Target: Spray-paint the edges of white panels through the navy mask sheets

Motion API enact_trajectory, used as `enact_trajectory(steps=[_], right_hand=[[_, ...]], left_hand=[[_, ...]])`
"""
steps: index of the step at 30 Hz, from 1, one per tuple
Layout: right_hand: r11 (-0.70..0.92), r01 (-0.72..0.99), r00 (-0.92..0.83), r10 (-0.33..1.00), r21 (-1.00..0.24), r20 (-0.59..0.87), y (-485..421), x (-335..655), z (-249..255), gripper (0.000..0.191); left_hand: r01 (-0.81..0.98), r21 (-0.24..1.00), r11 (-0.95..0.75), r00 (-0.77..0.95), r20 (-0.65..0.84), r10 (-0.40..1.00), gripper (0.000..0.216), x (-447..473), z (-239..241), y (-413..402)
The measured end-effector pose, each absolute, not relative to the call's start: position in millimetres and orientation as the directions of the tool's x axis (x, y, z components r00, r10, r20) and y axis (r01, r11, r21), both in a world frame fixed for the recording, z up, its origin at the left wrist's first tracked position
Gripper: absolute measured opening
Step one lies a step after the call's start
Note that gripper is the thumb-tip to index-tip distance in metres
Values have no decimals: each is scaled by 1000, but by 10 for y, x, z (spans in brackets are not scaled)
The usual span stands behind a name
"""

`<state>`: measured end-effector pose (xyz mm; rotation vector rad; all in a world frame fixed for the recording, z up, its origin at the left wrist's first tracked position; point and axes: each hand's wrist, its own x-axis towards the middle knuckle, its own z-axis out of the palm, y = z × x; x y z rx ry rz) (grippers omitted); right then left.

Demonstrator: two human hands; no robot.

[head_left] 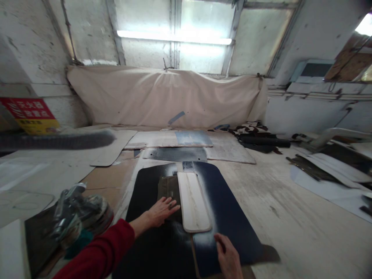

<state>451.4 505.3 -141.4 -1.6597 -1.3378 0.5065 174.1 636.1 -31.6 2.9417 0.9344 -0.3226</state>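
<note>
My left hand (164, 211) lies with fingers stretched out on a dark olive fabric piece (170, 188), which has a seam or pocket-like strip near its top. Right beside that fabric is a long white panel (194, 201) with rounded corners and a yellowish streak down its middle. Both rest on dark boards, a black one (151, 248) on the left and a navy one (229, 209) on the right, with whitish spray-like haze around the panel. My right hand (228, 254) is just off the panel's lower right corner, fingers loosely bent and apart, with nothing visible in them.
A spray gun (65, 209) with a cup stands at the left among plastic-wrapped containers. A blurred dark hose (58, 139) juts in from the left. Flat boards (168, 139) lie at the back before a beige cloth (174, 97). Dark and white sheets (334, 166) are stacked at right.
</note>
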Motion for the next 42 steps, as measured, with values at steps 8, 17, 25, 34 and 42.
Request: enact_trajectory(steps=[8,17,25,34,42], right_hand=[[209,898,-26,903,-387,428,5055,4489,-1526,36],[185,943,-62,916,-278,397,5045,4439,-1405,37],[143,974,-83,947,-177,310,4997,4386,-1373,41],[142,979,-132,988,-146,78,4998,4421,-1270,42],[230,972,-232,939,34,253,5185,4544,-1971,54]], left_hand=[[645,159,-748,760,-241,604,89,1700,-352,6326],[811,547,209,-81,-248,965,100,1627,-563,6396],[238,831,502,-163,-476,864,26,1836,-277,6580],[-517,782,348,-43,-429,902,25,2419,822,7030],[-840,502,206,137,-171,976,23,2949,2636,7508]])
